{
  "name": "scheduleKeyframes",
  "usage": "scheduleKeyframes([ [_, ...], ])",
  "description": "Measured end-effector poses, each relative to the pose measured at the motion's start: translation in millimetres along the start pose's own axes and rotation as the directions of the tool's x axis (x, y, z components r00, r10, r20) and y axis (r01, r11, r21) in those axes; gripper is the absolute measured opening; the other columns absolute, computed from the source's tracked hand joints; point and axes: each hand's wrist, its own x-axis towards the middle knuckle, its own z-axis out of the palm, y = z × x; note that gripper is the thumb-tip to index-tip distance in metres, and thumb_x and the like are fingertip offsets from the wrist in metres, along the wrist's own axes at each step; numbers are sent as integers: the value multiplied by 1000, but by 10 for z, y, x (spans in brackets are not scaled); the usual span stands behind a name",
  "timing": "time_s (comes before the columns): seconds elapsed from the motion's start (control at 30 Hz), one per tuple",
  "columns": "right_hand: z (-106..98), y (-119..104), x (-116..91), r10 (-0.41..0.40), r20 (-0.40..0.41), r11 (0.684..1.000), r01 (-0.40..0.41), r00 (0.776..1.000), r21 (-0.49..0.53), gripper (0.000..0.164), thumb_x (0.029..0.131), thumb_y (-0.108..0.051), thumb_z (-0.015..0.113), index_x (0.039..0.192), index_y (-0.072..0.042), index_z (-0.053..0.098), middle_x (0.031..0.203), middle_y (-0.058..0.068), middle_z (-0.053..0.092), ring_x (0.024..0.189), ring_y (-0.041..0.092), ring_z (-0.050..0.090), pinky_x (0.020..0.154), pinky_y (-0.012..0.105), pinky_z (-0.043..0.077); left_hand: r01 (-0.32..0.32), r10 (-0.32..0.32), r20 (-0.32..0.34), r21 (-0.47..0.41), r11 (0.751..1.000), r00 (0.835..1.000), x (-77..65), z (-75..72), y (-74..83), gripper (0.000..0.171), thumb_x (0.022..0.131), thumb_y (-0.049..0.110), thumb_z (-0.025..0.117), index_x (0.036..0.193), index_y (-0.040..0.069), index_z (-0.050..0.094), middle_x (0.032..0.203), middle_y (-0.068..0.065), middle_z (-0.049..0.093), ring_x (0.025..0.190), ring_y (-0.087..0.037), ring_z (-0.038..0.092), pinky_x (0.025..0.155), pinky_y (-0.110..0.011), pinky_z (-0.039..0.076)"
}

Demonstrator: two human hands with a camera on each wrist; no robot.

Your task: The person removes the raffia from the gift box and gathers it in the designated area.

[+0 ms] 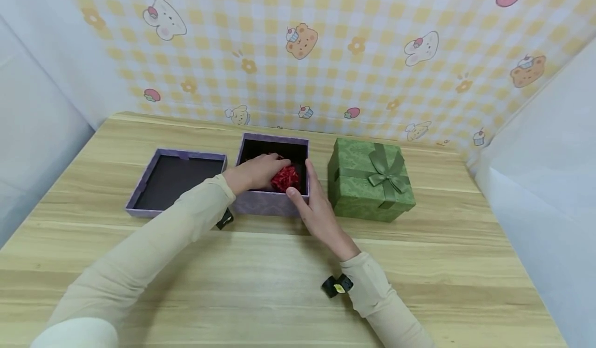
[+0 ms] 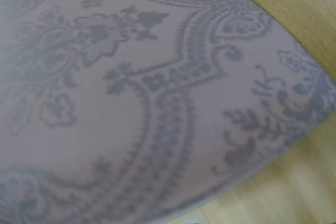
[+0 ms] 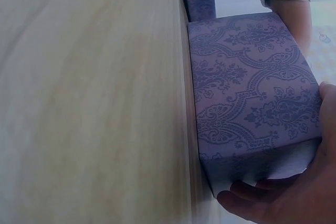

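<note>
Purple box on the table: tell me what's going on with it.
A person's left hand reaches into the open purple damask box, by a shiny red crinkled item; its grip is hidden. The right hand holds the box's right front corner. The upturned purple lid lies to the left, and a closed, bow-tied green gift box stands to the right.

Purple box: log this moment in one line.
left hand: inside purple box, over red bundle; right hand: holds box's right side; lid: off, left of box; green box: closed

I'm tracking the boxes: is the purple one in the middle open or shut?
Open: the head view shows the dark interior of the purple box, with the left hand inside.
</note>
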Motion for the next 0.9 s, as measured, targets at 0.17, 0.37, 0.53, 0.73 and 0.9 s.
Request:
scheduleKeyframes([
  [0.17, 14, -12, 0, 9, 12, 1000, -9, 1000, 9, 74, 94, -55, 41, 150, -32, -2, 154, -6, 6, 138, 19, 12, 106, 52, 21, -38, 37, -43, -24, 999, 998, -16, -55, 30, 65, 80, 23, 75, 134, 3, 46, 127, -24, 50, 115, -38, 48, 95, -48, 39],
  [0.37, 19, -27, -1, 30, 14, 999, -30, 999, 28, 73, 93, -57, 40, 146, -41, -8, 154, -5, 5, 138, 19, 14, 106, 50, 22, -53, 54, -74, 14, 999, 996, -44, -196, 125, 68, 79, 15, 74, 138, 4, 42, 129, -25, 47, 114, -40, 47, 94, -48, 40],
  [0.53, 8, -18, 3, 32, 14, 999, -33, 999, 18, 74, 93, -58, 39, 146, -40, -9, 154, -7, 2, 138, 18, 13, 106, 49, 21, -31, 34, -68, 41, 999, 997, -93, -340, 207, 72, 80, 17, 73, 141, 3, 38, 131, -25, 44, 116, -42, 45, 96, -50, 38],
  [0.73, -1, -7, -1, 25, 6, 1000, -25, 1000, 17, 73, 94, -56, 40, 146, -40, -9, 154, -5, 4, 138, 19, 14, 106, 49, 21, -78, 81, -109, 29, 996, 991, -141, -445, 186, 72, 78, 15, 76, 138, 0, 40, 131, -27, 44, 118, -41, 44, 97, -49, 37],
  [0.9, -8, -11, -2, 17, 7, 1000, -17, 1000, 12, 73, 94, -55, 39, 146, -38, -9, 154, -4, 1, 138, 18, 11, 107, 48, 20, -115, 115, -152, 14, 993, 982, -175, -523, 181, 77, 73, 10, 80, 138, -2, 40, 126, -24, 48, 116, -37, 47, 97, -47, 38],
])
